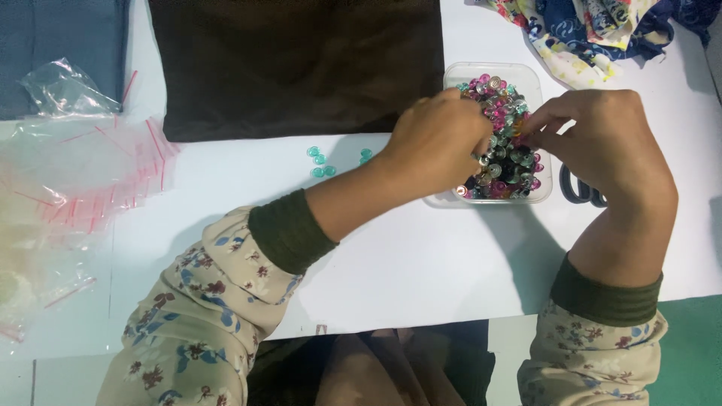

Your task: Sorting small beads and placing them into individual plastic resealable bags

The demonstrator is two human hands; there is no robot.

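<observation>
Both hands digging in a clear tub (452, 78) of coloured beads (505, 150), left hand (436, 139) and right hand (602, 139) pinching, grip contents hidden, teal beads (322, 161) lying nearby, scissors (580, 189) half covered.

Craft or sewing workspace, white bench (421, 263), folded fabrics (301, 68), zip bags (83, 173), tub of coloured beads (502, 143), scissors (580, 192)

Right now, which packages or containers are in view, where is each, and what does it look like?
Clear plastic tub: upper right of the white table, rectangular with rounded corners, full of small multicoloured snap buttons; both hands reach into it.
Zip bags: left side, a loose pile of flat clear bags with red seal strips.
Crumpled clear bag: upper left, on blue cloth.
No labels, signs or screens.
</observation>
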